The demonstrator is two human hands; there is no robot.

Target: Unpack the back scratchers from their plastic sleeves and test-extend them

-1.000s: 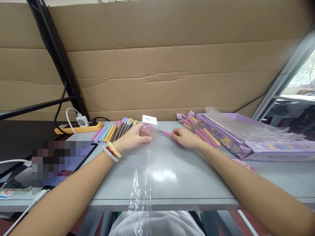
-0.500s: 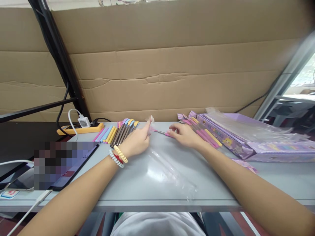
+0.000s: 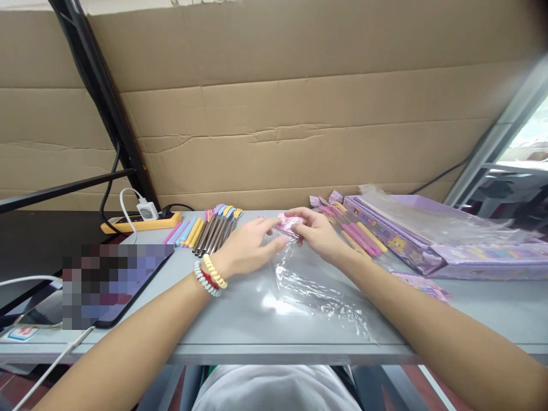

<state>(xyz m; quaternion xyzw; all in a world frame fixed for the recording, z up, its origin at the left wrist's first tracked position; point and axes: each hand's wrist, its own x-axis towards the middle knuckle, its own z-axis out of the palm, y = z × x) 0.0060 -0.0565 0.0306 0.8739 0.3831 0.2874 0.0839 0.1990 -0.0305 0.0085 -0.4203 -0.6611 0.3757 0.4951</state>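
My right hand (image 3: 317, 233) is closed, pinching a small pink printed card (image 3: 290, 222) at the middle of the table. From beneath the card a clear plastic sleeve (image 3: 319, 299) trails, crinkled, toward the front edge. My left hand (image 3: 252, 246) reaches in from the left, its fingers stretched and thumb apart, fingertips at the card's left edge; whether they touch it I cannot tell. Left of that hand lie several dark-barrelled pens (image 3: 214, 231) with colourful tops, alongside pink, blue and yellow sticks (image 3: 190, 231). Packed pink and yellow pens (image 3: 362, 237) lie beyond my right wrist.
A purple printed box (image 3: 394, 245) holding clear plastic sleeves (image 3: 440, 225) stands at the right. Another pink card (image 3: 423, 285) lies beside my right forearm. At the left are a tablet (image 3: 128, 291) and a yellow power strip (image 3: 143, 224) with cables. A cardboard wall (image 3: 278, 114) closes off the back.
The thin pen that was between my hands is out of sight. The pink card now shows in my right hand. My left hand has shifted right and the sleeve lies further right.
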